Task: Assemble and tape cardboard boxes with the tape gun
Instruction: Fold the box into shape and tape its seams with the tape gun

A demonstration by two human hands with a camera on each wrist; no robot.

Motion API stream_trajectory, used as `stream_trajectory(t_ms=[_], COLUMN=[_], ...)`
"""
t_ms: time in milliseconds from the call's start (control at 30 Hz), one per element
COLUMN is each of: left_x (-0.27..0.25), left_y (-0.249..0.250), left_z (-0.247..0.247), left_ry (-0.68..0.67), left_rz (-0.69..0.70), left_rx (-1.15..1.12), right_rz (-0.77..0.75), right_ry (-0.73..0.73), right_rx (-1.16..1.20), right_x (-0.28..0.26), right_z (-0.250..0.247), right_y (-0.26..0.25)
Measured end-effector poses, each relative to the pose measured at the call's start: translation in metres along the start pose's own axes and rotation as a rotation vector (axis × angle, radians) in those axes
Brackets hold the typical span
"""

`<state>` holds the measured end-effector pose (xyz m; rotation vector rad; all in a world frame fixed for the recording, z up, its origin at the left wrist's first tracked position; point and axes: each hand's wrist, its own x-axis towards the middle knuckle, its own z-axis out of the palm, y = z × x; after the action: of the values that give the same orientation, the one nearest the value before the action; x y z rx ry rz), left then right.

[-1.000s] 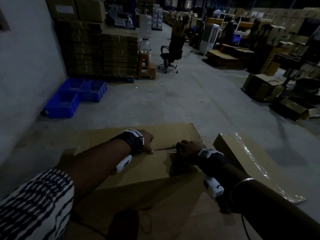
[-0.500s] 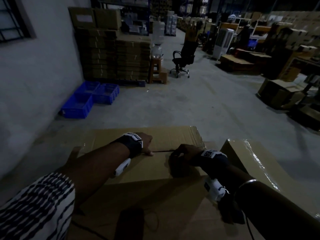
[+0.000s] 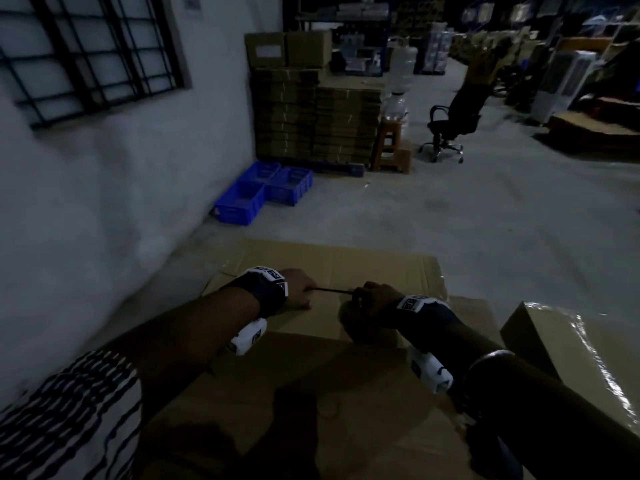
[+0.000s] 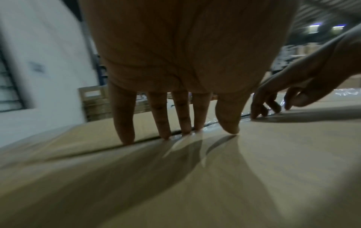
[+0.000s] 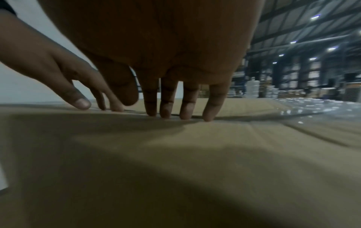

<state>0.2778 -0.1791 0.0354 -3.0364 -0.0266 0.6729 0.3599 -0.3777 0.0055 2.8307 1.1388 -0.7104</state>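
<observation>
While the cardboard box [image 3: 311, 358] lies at 6 o'clock, the right hand [image 3: 372, 299] has slid slightly rightward along its seam [image 3: 334, 289], so the flaps look closed, pending tape. Wrist views alone show the left hand [image 3: 298, 289] flat too, both grips wide, straight fingertips [image 4: 165, 136] pressing.

— What's under my right hand [image 5: 156, 46]?
— Its straight fingertips [image 5: 208, 117] press the cardboard box [image 5: 195, 169] at its seam, frame centre.
— And my left hand [image 5: 58, 74]?
— Upper left, fingertips touching the same seam. Shiny tape [image 5: 312, 111] glints at right.
</observation>
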Motion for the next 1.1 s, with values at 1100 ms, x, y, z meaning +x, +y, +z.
stream_trajectory(t_ms=[1100], left_x=[-0.038], left_y=[-0.18], left_z=[0.019], left_ry=[-0.02], left_rz=[-0.012], left_rx=[-0.042], right_rz=[0.611], right_ry=[0.049], right_rx=[0.043], right_x=[0.006], right_z=[0.033], right_y=[-0.014])
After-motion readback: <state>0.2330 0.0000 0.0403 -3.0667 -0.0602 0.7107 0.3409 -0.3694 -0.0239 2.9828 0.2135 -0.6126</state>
